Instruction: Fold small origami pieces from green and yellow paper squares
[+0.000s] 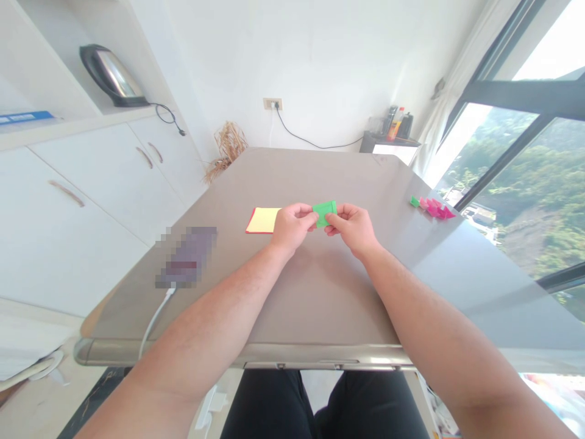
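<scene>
A small piece of green folded paper (324,213) is held up over the middle of the table, pinched from both sides. My left hand (292,227) grips its left edge between thumb and fingers. On the other side, my right hand (354,228) closes on the right edge, its thumb pressed on the paper's face. Just left of my left hand lies a stack of yellow paper (262,219) with red edges showing; my hand hides its right part. Several folded pink paper pieces (436,208) and a green one (414,201) sit at the table's right side.
The grey table (320,305) fills the lower middle. A blurred-out phone-like object (187,257) with a white cable (155,318) lies at left. A kettle (112,76) stands on the left shelf. Bottles (395,124) stand on a small cabinet behind; windows line the right.
</scene>
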The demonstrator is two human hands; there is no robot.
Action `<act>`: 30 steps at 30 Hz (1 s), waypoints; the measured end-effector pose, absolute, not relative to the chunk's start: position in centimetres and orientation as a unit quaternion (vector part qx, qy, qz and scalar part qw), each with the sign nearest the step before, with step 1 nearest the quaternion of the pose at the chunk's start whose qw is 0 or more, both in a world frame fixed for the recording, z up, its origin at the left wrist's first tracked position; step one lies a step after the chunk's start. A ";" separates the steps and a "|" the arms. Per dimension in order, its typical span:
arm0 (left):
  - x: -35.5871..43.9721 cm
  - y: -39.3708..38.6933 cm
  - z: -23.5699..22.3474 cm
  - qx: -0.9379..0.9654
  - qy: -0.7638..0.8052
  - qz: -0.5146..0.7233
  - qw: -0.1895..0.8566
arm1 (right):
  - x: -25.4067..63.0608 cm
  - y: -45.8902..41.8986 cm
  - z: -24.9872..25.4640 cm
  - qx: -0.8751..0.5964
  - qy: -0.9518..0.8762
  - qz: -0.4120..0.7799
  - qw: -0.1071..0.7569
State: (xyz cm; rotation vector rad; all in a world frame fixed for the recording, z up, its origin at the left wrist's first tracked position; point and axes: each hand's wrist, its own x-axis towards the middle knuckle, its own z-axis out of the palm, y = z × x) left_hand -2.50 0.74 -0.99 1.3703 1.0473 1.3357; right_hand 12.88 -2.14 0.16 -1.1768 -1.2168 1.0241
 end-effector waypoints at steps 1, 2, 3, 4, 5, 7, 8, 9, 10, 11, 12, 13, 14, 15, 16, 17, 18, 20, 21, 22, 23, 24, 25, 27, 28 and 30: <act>-2.5 0.8 -0.9 0.557 0.420 0.537 0.474 | 13.0 -2.1 0.1 -0.495 -0.522 0.434 0.542; -2.5 0.7 -0.9 0.557 0.414 0.537 0.480 | 13.1 -2.1 0.0 -0.493 -0.530 0.434 0.536; -2.5 0.7 -0.8 0.558 0.408 0.538 0.483 | 13.2 -2.1 0.0 -0.492 -0.536 0.435 0.531; -2.5 0.6 -0.7 0.558 0.403 0.538 0.486 | 13.2 -2.1 0.0 -0.491 -0.543 0.434 0.525; -2.5 0.5 -0.7 0.558 0.401 0.537 0.489 | 13.3 -2.1 0.0 -0.492 -0.549 0.431 0.521; -2.4 0.5 -0.7 0.560 0.398 0.532 0.495 | 13.4 -2.1 0.0 -0.497 -0.557 0.423 0.513; -2.4 0.5 -0.8 0.562 0.395 0.530 0.497 | 13.4 -2.2 0.1 -0.500 -0.558 0.420 0.512; -2.4 0.5 -0.9 0.564 0.391 0.529 0.499 | 13.4 -2.2 0.1 -0.503 -0.558 0.417 0.512; -2.4 0.6 -0.9 0.566 0.387 0.528 0.501 | 13.4 -2.3 0.2 -0.504 -0.557 0.416 0.513; -2.5 0.6 -1.0 0.567 0.383 0.527 0.503 | 13.3 -2.3 0.2 -0.505 -0.556 0.414 0.514; -2.5 0.6 -1.0 0.568 0.380 0.526 0.506 | 13.3 -2.3 0.2 -0.505 -0.557 0.412 0.514; -2.5 0.7 -1.1 0.569 0.378 0.524 0.509 | 13.3 -2.3 0.2 -0.505 -0.559 0.409 0.514; -2.6 0.7 -1.0 0.570 0.377 0.520 0.513 | 13.3 -2.3 0.2 -0.504 -0.562 0.407 0.514; -2.6 0.7 -1.0 0.571 0.376 0.514 0.518 | 13.4 -2.2 0.2 -0.501 -0.564 0.407 0.515; -2.6 0.7 -0.9 0.571 0.376 0.509 0.522 | 13.4 -2.2 0.1 -0.494 -0.566 0.410 0.518; -2.7 0.6 -0.8 0.570 0.377 0.506 0.526 | 13.6 -2.1 0.1 -0.483 -0.569 0.415 0.520; -2.7 0.6 -0.7 0.568 0.378 0.508 0.527 | 13.7 -2.1 0.1 -0.470 -0.572 0.424 0.522; -2.8 0.7 -0.5 0.558 0.380 0.517 0.526 | 14.0 -2.0 0.1 -0.442 -0.580 0.447 0.518; -2.8 0.7 -0.5 0.552 0.381 0.522 0.526 | 14.2 -2.0 0.2 -0.430 -0.583 0.458 0.515; -2.9 0.7 -0.4 0.546 0.381 0.526 0.530 | 14.3 -2.1 0.2 -0.421 -0.585 0.467 0.511; -2.9 0.8 -0.4 0.539 0.381 0.527 0.535 | 14.4 -2.1 0.3 -0.416 -0.586 0.474 0.508; -3.0 0.8 -0.4 0.533 0.380 0.526 0.542 | 14.6 -2.1 0.3 -0.415 -0.586 0.477 0.507; -3.0 0.9 -0.4 0.528 0.378 0.525 0.551 | 14.7 -2.1 0.4 -0.415 -0.585 0.478 0.507; -3.0 0.9 -0.3 0.518 0.372 0.522 0.566 | 14.8 -2.1 0.4 -0.413 -0.582 0.479 0.511; -3.1 0.9 -0.3 0.515 0.370 0.521 0.571 | 14.9 -2.0 0.3 -0.409 -0.580 0.481 0.515; -3.1 0.9 -0.3 0.508 0.366 0.523 0.578 | 15.0 -2.0 0.3 -0.399 -0.575 0.486 0.523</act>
